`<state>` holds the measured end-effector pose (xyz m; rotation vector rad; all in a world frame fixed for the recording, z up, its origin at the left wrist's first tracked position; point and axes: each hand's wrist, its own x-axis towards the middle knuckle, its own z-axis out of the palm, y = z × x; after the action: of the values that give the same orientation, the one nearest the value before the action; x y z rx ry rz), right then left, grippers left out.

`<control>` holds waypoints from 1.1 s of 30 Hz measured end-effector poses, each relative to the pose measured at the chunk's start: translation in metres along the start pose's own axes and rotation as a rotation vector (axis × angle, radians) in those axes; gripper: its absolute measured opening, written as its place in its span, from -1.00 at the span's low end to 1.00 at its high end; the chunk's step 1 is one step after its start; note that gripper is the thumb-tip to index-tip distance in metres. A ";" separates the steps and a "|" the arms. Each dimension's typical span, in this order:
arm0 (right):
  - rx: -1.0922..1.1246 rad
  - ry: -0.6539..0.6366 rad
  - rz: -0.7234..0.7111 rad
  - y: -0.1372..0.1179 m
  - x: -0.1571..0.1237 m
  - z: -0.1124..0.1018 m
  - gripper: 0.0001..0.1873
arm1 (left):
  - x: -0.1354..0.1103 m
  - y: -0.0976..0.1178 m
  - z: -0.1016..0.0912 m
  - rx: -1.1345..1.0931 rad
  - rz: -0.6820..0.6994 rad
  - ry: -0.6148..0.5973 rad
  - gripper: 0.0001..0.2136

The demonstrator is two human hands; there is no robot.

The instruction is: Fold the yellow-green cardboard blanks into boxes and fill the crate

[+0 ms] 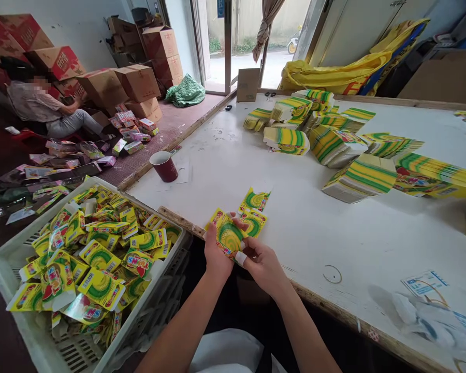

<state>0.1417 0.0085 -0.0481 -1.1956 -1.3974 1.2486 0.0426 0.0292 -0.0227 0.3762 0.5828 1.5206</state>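
Over the table's front edge, my left hand (217,254) grips a yellow and green printed carton (228,234) by its left side. My right hand (262,261) pinches the same carton at its lower right corner, with white wraps on the fingertips. The carton looks flat or nearly so; its underside is hidden. Just beyond my hands, more printed cartons (254,201) lie on the white table (217,176). To my left stands a pale plastic crate (2,280) heaped with yellow-green folded boxes (101,287).
Stacks of flat cartons (353,178) spread across the table's far right. A maroon mug (164,167) stands near the left edge. Plastic wrapping (431,316) lies at the right front. A person (34,98) sits at the left among brown boxes (135,83).
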 end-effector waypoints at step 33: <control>-0.678 0.167 -0.790 -0.028 -0.018 -0.034 -0.68 | -0.024 0.062 -0.006 1.432 0.129 -0.421 -0.37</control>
<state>0.1753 -0.0053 -0.0168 -0.9537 -1.9582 0.1165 -0.0110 0.0072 0.0109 1.7851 1.2449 0.8462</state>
